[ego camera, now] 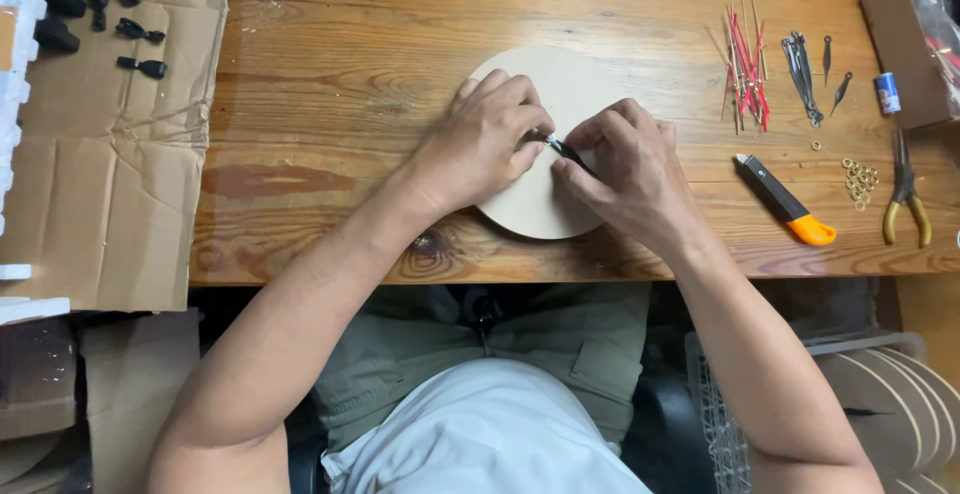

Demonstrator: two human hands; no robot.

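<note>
Wooden and warm brown, the worktop (400, 44) carries a pale round disc (560, 104) near its front edge, and both hands meet over the middle of that disc. The left hand (480, 144) lies on the disc with fingers curled, its grip pinched narrow around one end of a thin dark metal piece (568, 152); the right hand (630, 169) presses on the disc from the other side and pinches the same piece between thumb and forefinger. Just where the piece meets the disc is hidden under the fingers. As a judgement, the thin piece could slip sideways or bend, since it is slender and held only at the fingertips, and if its end is sharp it could prick a finger that sits so close. The disc lies loose on the wood and might turn or slide toward the edge under uneven pressure. To the right, well apart from the hands, lie a utility knife with an orange end (785, 202), a scatter of small brass rings (860, 180), pliers with yellow handles (905, 194), a bundle of red and tan sticks (745, 64) and a few dark metal hands (805, 64). A sweep of the right forearm could knock the knife or scatter the rings. An open cardboard box (900, 44) stands at the far right corner. To the left, flattened cardboard (110, 174) bears small black parts (135, 29), clear of the work.
</note>
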